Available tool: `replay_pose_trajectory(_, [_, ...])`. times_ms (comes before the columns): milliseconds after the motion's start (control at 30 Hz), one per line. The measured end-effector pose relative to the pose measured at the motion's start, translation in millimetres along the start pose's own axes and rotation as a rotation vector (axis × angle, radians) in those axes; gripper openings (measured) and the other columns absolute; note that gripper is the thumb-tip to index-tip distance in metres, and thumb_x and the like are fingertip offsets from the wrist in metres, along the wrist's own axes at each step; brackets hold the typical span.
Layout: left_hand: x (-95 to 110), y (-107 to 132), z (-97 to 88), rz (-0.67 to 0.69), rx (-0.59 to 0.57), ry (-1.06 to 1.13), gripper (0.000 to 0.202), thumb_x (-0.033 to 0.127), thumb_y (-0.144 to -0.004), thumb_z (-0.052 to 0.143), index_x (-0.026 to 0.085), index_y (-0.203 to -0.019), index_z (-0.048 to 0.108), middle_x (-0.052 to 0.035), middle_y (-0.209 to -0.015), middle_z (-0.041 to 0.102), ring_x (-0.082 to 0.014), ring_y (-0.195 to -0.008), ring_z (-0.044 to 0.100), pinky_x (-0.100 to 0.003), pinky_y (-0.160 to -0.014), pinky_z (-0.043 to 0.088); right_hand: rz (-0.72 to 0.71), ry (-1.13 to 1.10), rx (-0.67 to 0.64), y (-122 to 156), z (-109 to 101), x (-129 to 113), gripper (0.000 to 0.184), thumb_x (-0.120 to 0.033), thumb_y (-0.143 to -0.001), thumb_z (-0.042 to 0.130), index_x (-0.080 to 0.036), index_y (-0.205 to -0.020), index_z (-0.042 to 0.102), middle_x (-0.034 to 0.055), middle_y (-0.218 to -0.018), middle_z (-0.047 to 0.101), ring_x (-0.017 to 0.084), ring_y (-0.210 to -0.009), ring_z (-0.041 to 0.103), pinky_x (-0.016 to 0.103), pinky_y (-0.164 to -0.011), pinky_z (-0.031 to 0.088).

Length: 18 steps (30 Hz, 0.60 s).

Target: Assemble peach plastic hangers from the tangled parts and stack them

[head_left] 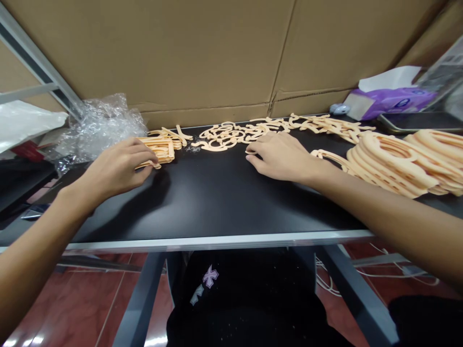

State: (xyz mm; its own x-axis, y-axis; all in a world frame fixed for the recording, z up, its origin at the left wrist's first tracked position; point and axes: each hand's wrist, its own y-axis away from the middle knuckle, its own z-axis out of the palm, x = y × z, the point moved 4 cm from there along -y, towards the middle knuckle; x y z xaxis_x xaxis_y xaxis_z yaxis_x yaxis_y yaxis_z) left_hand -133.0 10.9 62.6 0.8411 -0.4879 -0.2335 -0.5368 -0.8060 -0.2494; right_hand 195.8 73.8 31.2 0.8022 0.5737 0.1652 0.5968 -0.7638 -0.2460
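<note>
My left hand [121, 166] is at the left of the black table, its fingers closed on a thin cream-coloured strip [150, 165]. The strip lies at the near side of a neat stack of similar cream pieces [166, 147]. My right hand [280, 154] is right of the middle, low over the tabletop, with thumb and fingers bent around a small curved cream piece [254, 152]; most of that piece is hidden under the hand. Just beyond it spreads a loose scatter of curved cream pieces [220, 137]. What material they are I cannot tell.
Stacks of larger curved cream pieces [390, 164] stand at the right, near my forearm. Behind them are a purple tissue pack [394, 101] and a phone-like dark slab [421, 121]. Crumpled clear plastic [104, 125] lies at the left. A cardboard wall [202, 53] closes off the back.
</note>
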Motion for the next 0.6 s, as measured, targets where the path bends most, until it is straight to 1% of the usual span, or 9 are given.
replay_pose_trajectory(67, [1.1, 0.1, -0.4, 0.017, 0.022, -0.001, 0.029, 0.033, -0.1, 0.046, 0.023, -0.104, 0.073, -0.0086, -0.108, 0.072, -0.0281, -0.113, 0.06, -0.046, -0.104, 0.053, 0.005, 0.009, -0.02, 0.0, -0.9, -0.7, 0.043, -0.03, -0.103, 0.041, -0.014, -0.111, 0.079, 0.0163, -0.115, 0.079, 0.033, -0.109, 0.07, 0.045, -0.087, 0.049])
replay_pose_trajectory(133, [1.4, -0.5, 0.4, 0.01, 0.045, 0.01, 0.03, 0.033, -0.1, 0.046, 0.024, -0.102, 0.074, -0.0091, -0.104, 0.071, -0.0278, -0.108, 0.061, -0.045, -0.1, 0.054, 0.008, 0.008, -0.039, 0.0, -1.5, -1.1, 0.043, -0.03, -0.104, 0.04, -0.013, -0.112, 0.079, 0.0163, -0.116, 0.079, 0.033, -0.11, 0.07, 0.045, -0.088, 0.049])
replay_pose_trajectory(233, [3.0, -2.3, 2.1, 0.005, 0.08, 0.029, 0.031, 0.033, -0.098, 0.046, 0.025, -0.098, 0.076, -0.0083, -0.099, 0.07, -0.026, -0.101, 0.063, -0.043, -0.095, 0.056, 0.008, 0.003, -0.05, -0.2, -1.9, -1.0, 0.044, -0.03, -0.105, 0.04, -0.012, -0.114, 0.079, 0.0165, -0.117, 0.079, 0.033, -0.111, 0.07, 0.046, -0.089, 0.049])
replay_pose_trajectory(300, [5.9, -3.8, 1.8, 0.031, 0.11, 0.02, 0.031, 0.032, -0.097, 0.047, 0.023, -0.097, 0.076, -0.0088, -0.098, 0.07, -0.0247, -0.099, 0.064, -0.04, -0.092, 0.056, 0.007, 0.005, -0.049, -0.2, -2.1, -0.8, 0.044, -0.031, -0.105, 0.04, -0.012, -0.114, 0.079, 0.0167, -0.117, 0.079, 0.033, -0.111, 0.07, 0.046, -0.09, 0.049])
replay_pose_trajectory(467, [17.2, -7.9, -4.6, 0.119, 0.181, -0.04, 0.035, 0.03, -0.099, 0.045, 0.019, -0.093, 0.078, -0.0112, -0.096, 0.072, -0.0216, -0.093, 0.065, -0.037, -0.086, 0.057, 0.008, -0.007, -0.047, 0.1, -2.3, -0.7, 0.043, -0.029, -0.104, 0.041, -0.012, -0.114, 0.08, 0.0164, -0.118, 0.079, 0.033, -0.112, 0.069, 0.046, -0.09, 0.049])
replay_pose_trajectory(600, [26.8, -10.9, -11.2, 0.148, 0.225, -0.041, 0.034, 0.031, -0.099, 0.046, 0.02, -0.092, 0.078, -0.0089, -0.09, 0.075, -0.0201, -0.088, 0.064, -0.036, -0.082, 0.057, 0.009, -0.02, -0.032, -0.3, 0.0, 2.8, 0.044, -0.026, -0.104, 0.04, -0.013, -0.114, 0.081, 0.0167, -0.117, 0.079, 0.034, -0.115, 0.067, 0.047, -0.091, 0.049])
